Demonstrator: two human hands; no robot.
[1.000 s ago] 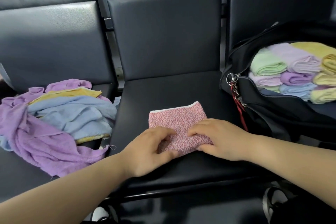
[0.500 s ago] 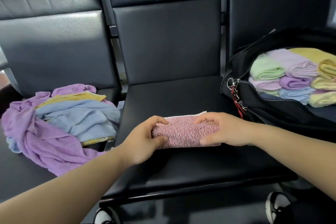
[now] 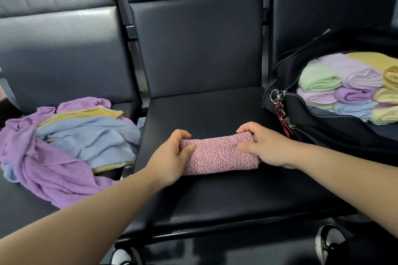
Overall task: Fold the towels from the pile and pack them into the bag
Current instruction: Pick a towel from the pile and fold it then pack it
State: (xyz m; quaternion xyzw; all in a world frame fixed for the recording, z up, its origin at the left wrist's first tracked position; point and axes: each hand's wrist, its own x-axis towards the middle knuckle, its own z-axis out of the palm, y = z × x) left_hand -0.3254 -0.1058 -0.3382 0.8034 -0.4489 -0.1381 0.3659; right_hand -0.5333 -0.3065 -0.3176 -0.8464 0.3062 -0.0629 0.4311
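Note:
A pink speckled towel (image 3: 217, 154), folded into a narrow roll, lies on the middle black seat (image 3: 215, 196). My left hand (image 3: 170, 161) grips its left end, thumb on top and fingers curled over the far edge. My right hand (image 3: 265, 146) grips its right end the same way. A loose pile of purple, blue and yellow towels (image 3: 71, 142) lies on the left seat. An open black bag (image 3: 336, 129) on the right seat holds several folded pastel towels (image 3: 349, 90).
Black padded seat backs (image 3: 198, 43) rise behind all three seats. A key ring with a red strap (image 3: 280, 103) hangs at the bag's left end. Shoes (image 3: 325, 243) show on the dark floor below the seat's front edge.
The pink towel went from a flat square under both hands to a narrow roll. Both hands moved away from me and now hold its two ends.

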